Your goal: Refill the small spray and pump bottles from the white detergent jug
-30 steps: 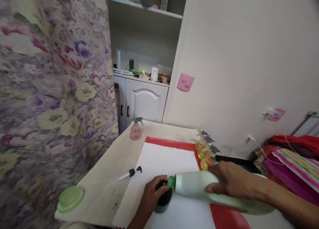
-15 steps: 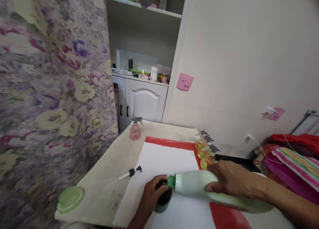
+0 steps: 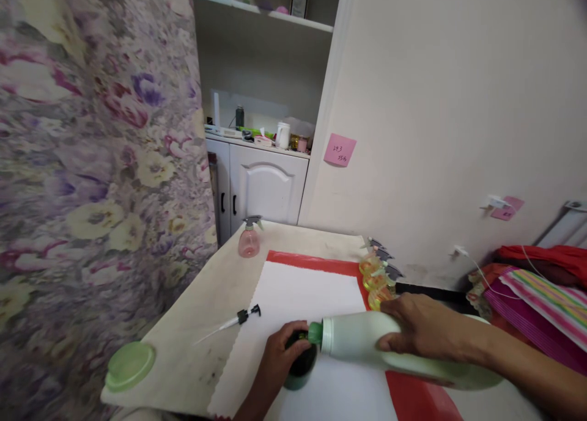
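Observation:
A large pale green jug (image 3: 358,336) lies tipped almost level, its mouth pointing left. My right hand (image 3: 413,326) is closed around the jug's upper side. The jug's green spout (image 3: 315,333) meets the opening of a small dark bottle (image 3: 300,372); whether liquid is flowing I cannot make out. That bottle stands on the white sheet, with my left hand (image 3: 285,351) wrapped round its top. A black pump head (image 3: 243,316) with a white tube lies to the left. Farther left sits a light green cap (image 3: 130,366).
A pink spray bottle (image 3: 249,242) stands at the table's far left corner. Several yellow spray bottles (image 3: 378,280) line the right edge, near my right hand. The white sheet (image 3: 307,286) lies over a red one (image 3: 298,259). A floral curtain (image 3: 105,164) hangs at left.

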{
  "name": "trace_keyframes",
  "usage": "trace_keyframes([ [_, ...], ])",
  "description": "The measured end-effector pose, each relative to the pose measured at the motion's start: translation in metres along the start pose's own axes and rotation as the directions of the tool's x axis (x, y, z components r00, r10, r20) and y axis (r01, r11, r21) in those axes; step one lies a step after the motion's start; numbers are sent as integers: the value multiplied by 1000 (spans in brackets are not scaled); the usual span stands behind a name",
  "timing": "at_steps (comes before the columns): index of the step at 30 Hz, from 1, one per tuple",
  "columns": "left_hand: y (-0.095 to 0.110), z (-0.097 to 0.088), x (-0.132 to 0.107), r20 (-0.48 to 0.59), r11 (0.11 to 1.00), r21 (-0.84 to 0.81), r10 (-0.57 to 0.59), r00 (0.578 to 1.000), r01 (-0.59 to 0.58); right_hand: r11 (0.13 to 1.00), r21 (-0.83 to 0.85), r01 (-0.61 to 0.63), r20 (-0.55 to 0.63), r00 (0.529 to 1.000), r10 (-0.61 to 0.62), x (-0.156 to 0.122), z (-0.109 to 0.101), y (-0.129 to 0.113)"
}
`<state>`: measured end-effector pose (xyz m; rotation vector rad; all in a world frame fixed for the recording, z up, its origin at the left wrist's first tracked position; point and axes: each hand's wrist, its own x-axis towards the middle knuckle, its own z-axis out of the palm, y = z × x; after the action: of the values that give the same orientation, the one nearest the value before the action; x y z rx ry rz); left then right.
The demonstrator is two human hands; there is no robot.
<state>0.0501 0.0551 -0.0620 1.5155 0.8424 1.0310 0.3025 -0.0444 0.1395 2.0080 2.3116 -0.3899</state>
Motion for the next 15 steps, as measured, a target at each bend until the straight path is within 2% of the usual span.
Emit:
trace_keyframes([
  [15,0,-1,-1,18,1000,7,-4,1000,4,1000,-12,-5,-11,1000,5,-2,-3,-2],
])
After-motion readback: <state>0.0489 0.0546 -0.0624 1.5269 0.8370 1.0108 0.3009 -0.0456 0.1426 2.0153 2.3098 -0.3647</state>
